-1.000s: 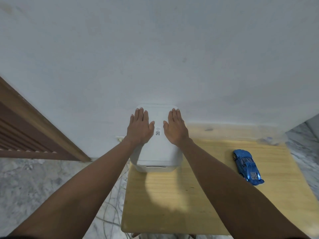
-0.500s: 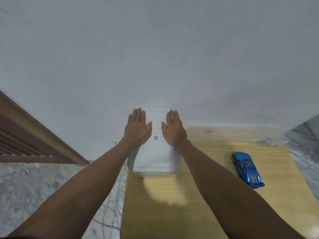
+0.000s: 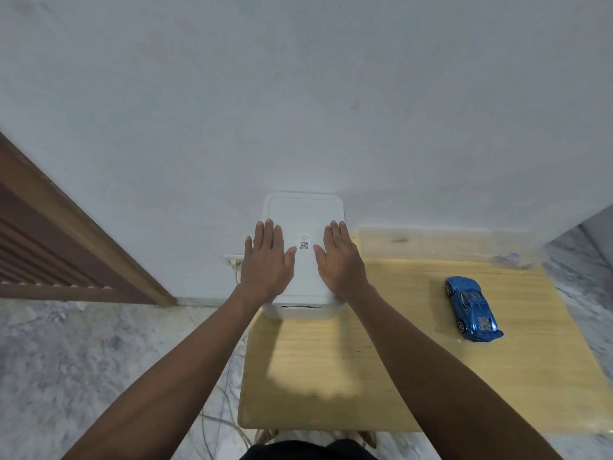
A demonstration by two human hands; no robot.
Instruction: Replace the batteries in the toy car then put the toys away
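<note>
A white lidded storage box point(image 3: 303, 210) stands at the back left of the wooden table point(image 3: 398, 376), against the wall. My left hand point(image 3: 265, 260) lies flat on the left side of its lid, fingers apart. On the right side of the lid my right hand point(image 3: 341, 260) rests flat in the same way. A small QR label shows between them. A blue toy car point(image 3: 472, 308) sits on its wheels at the right of the table, apart from both hands.
A pale wall rises right behind the table. A brown wooden door frame point(image 3: 83, 227) is at the left. A wall socket point(image 3: 234, 260) with cables running down to the marble floor sits left of the box. A clear plastic item point(image 3: 510, 258) lies at the table's back right.
Both hands stay flat on the lid and have spread slightly further apart. The view has shifted a little; the car has not moved.
</note>
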